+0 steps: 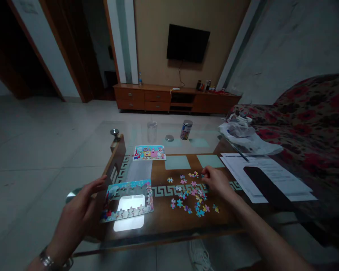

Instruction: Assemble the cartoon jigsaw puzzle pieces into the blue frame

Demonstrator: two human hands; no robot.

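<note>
Here, piece-picking under way: best lift one loose piece cleanly, check colour against reference picture [149, 153]. Right hand [217, 181] curled over puzzle pieces [190, 195] scattered mid-table, fingertips down; pinch unclear. Left hand [80, 209] half open, steadying left edge of puzzle frame [127, 199] at table [169, 222] front.

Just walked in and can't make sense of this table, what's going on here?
A person sits at a glass-and-wood coffee table with a jigsaw. The left hand steadies the partly filled, colourful puzzle frame, whose middle is unfilled. The right hand reaches into the scattered loose pastel puzzle pieces. A cartoon reference picture lies beyond, and white papers lie to the right.
</note>
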